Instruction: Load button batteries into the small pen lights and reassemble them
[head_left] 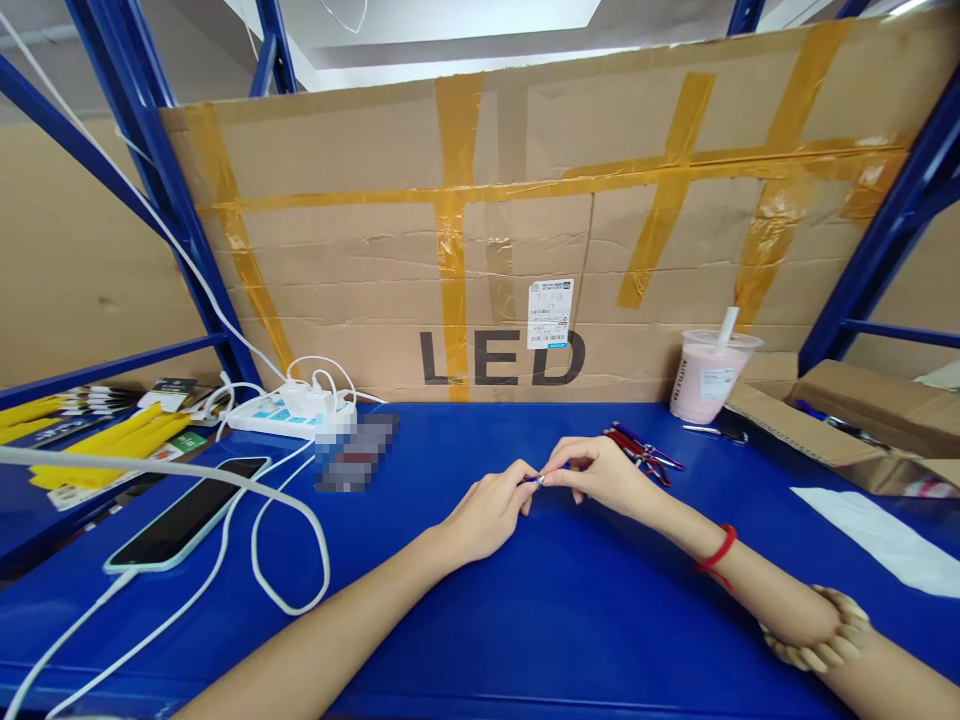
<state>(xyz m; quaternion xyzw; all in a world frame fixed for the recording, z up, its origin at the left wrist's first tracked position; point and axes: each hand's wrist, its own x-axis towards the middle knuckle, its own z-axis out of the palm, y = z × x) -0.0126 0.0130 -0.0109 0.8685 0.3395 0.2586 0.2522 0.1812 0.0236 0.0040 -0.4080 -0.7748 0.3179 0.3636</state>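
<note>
My left hand (491,510) and my right hand (596,472) meet over the middle of the blue table, fingertips almost touching. Between them is a small shiny silvery piece (539,481), mostly covered by the fingers, so its kind does not show. Both hands pinch it, the left from one side and the right from the other. Just behind my right hand lies a bunch of red and purple pens (643,452), partly hidden by that hand.
On the blue table (570,620), a phone (191,515) and looping white cables lie left, before a white power strip (281,410). A pink drink cup (711,378), a single pen (712,433), an open cardboard box (847,440) and white paper (885,535) are right. Cardboard (360,290) walls the back.
</note>
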